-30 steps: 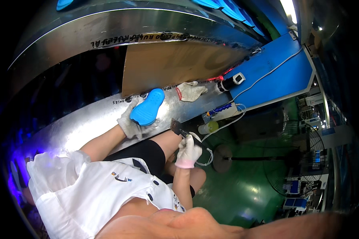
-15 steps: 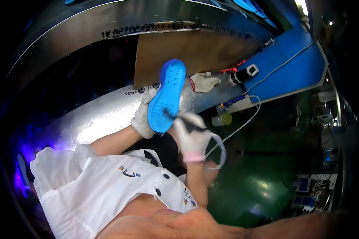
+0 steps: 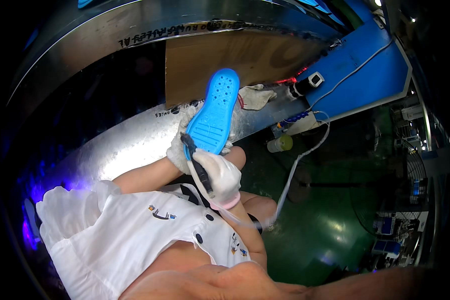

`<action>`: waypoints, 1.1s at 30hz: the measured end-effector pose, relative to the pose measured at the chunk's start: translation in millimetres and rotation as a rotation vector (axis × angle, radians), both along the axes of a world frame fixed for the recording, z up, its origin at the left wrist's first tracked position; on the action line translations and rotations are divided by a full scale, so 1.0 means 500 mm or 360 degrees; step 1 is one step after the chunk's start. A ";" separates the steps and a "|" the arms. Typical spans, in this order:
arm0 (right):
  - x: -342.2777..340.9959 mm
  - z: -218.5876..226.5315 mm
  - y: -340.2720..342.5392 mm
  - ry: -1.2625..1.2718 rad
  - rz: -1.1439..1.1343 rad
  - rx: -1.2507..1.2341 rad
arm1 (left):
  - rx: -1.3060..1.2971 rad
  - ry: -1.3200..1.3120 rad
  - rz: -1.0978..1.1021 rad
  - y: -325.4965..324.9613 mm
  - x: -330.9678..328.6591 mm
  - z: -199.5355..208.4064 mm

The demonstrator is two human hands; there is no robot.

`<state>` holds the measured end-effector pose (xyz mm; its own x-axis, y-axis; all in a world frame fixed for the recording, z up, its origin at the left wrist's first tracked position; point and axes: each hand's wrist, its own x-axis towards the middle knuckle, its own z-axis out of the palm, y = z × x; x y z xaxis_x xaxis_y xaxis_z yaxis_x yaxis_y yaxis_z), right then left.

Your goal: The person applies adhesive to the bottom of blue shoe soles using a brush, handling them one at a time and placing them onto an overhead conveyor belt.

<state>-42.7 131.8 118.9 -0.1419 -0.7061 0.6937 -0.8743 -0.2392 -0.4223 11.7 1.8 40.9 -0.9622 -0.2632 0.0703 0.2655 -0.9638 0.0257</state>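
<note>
A bright blue shoe sole is held tilted up, its ridged, perforated face toward me. Wrapped behind its lower left side is my left hand, in a whitish knit glove; some of its fingertips show at the sole's right edge. My right hand, gloved in white with a pink cuff, is closed around a black pen-shaped tool. The tool's tip lies by the sole's lower left edge; whether it touches cannot be made out. A pale thin hose runs near my right wrist and up toward the blue surface.
Behind the sole lies a brown cardboard sheet along a metal machine edge. A spare white glove rests on the shiny metal ledge. Right of it are a black cylindrical thing with a white end, a blue panel and a yellow-green-ended container.
My right hand has moved left and down, bringing the tool from over the sole's lower part to its left edge. The sole has shifted slightly right, and the hose has swung.
</note>
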 end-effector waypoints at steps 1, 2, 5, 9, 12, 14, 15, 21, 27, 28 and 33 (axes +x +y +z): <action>-0.007 0.009 -0.003 -0.0318 0.0006 -0.0035 | 0.0001 0.0065 0.0037 -0.010 -0.006 0.001; -0.016 0.014 -0.005 -0.0645 0.0010 -0.0055 | 0.0015 0.0120 0.0076 -0.014 -0.007 -0.002; -0.047 -0.030 -0.009 -0.0762 -0.0422 -0.0084 | 0.0051 -0.0195 0.0239 -0.026 -0.036 0.004; 0.018 -0.015 0.007 -0.0642 -0.0105 -0.0031 | -0.0100 0.0049 0.0035 -0.047 -0.030 0.035; -0.006 0.002 -0.007 -0.1647 -0.0268 0.0032 | -0.0108 -0.0203 0.0115 -0.044 -0.022 0.063; -0.013 -0.030 -0.001 -0.1166 -0.0284 -0.0003 | -0.0062 0.0087 -0.0234 -0.075 -0.015 0.057; -0.013 -0.029 0.007 -0.0707 -0.0170 0.0026 | -0.0085 -0.0001 -0.0299 -0.087 -0.014 0.056; -0.042 -0.010 0.009 -0.1366 0.0066 0.0342 | -0.0880 -0.0513 -0.0572 -0.133 -0.002 0.076; -0.016 0.016 0.023 -0.0492 0.0258 0.0417 | -0.1883 -0.0162 0.0113 -0.172 -0.021 0.034; -0.029 -0.006 0.021 -0.0773 0.0254 0.0297 | -0.2092 -0.0169 0.0226 -0.176 -0.021 0.024; -0.023 0.010 0.036 -0.0012 0.0218 0.0490 | -0.1530 -0.0725 -0.0621 -0.172 -0.002 0.109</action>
